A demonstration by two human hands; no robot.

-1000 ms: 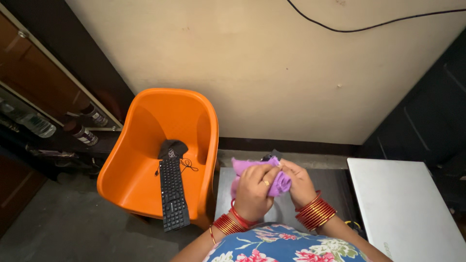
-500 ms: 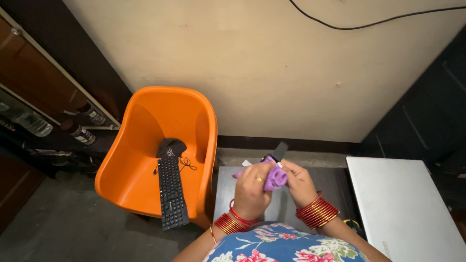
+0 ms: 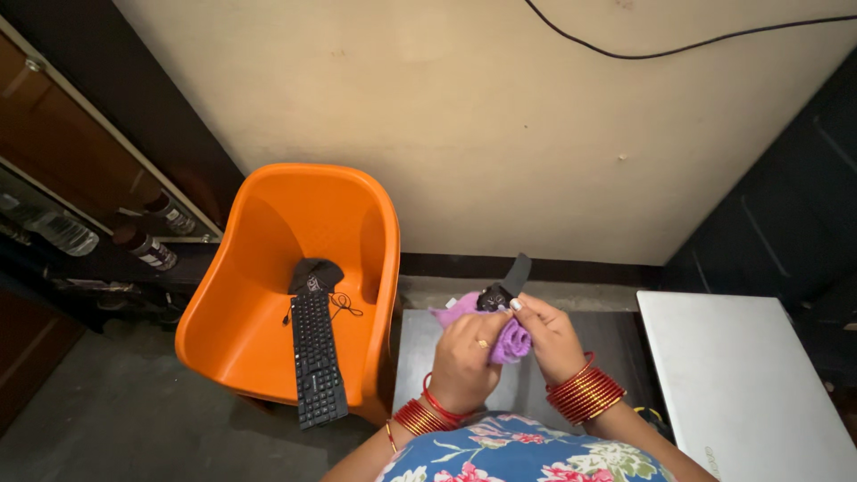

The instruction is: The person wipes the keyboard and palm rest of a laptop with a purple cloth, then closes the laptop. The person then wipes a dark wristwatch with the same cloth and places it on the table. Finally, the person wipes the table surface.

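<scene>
Left hand (image 3: 464, 353), right hand (image 3: 546, 335) (fingers pinching), purple cloth (image 3: 509, 341) between them

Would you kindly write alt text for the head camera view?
Two hands, left hand and right hand, hold a purple cloth around a small black object. An orange chair to the left carries a black keyboard.
</scene>
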